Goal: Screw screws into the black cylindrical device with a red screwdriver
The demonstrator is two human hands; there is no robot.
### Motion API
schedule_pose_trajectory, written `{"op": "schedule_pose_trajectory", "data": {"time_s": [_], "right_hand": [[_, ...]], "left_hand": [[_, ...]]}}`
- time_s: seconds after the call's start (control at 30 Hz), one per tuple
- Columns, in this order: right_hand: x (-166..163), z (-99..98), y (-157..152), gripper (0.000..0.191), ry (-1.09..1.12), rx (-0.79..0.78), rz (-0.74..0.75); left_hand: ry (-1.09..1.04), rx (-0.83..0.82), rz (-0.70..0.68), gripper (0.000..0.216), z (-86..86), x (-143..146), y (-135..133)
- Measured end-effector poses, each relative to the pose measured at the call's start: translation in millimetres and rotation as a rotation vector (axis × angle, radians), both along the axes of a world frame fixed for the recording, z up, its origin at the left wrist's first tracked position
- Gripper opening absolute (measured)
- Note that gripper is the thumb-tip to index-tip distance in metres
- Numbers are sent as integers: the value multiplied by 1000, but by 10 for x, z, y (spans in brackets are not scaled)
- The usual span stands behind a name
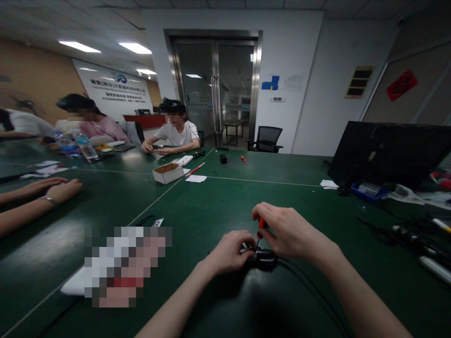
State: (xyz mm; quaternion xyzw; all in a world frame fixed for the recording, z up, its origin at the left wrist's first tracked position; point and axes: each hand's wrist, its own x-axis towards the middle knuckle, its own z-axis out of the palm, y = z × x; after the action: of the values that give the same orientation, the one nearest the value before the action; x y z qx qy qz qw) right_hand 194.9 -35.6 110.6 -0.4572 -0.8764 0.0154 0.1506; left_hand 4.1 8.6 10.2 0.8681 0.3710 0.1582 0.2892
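My right hand (291,230) is closed around the orange-red handle of a small screwdriver (261,224), held upright. Its thin shaft points down at a small black device (267,259) lying on the green table (197,211). My left hand (232,251) grips the left end of that device, fingers curled near the screwdriver's tip. A black cable (310,284) runs from the device's right side toward me. The exact spot where the tip meets the device is hard to make out.
A small white box (168,173) stands ahead to the left, near paper slips (196,179). Another screwdriver (244,160) and a black block (223,158) lie farther back. A monitor (391,152) and a blue tray (369,191) are rightward. Another person's hands (63,190) rest leftward.
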Motion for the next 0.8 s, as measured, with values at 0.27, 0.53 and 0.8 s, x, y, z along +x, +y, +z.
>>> {"op": "schedule_pose_trajectory", "data": {"time_s": [0.27,0.53,0.8], "right_hand": [[-54,18,17,17,-104,116,-100],[-11,31,-1,20,-36,9,-46],[-70,38,14,10,-100,112,-85]], "left_hand": [[29,10,19,13,13,-3,-19],[32,38,-9,16,34,-6,-21],[49,29,-9,18,-6,-11,-6]]}}
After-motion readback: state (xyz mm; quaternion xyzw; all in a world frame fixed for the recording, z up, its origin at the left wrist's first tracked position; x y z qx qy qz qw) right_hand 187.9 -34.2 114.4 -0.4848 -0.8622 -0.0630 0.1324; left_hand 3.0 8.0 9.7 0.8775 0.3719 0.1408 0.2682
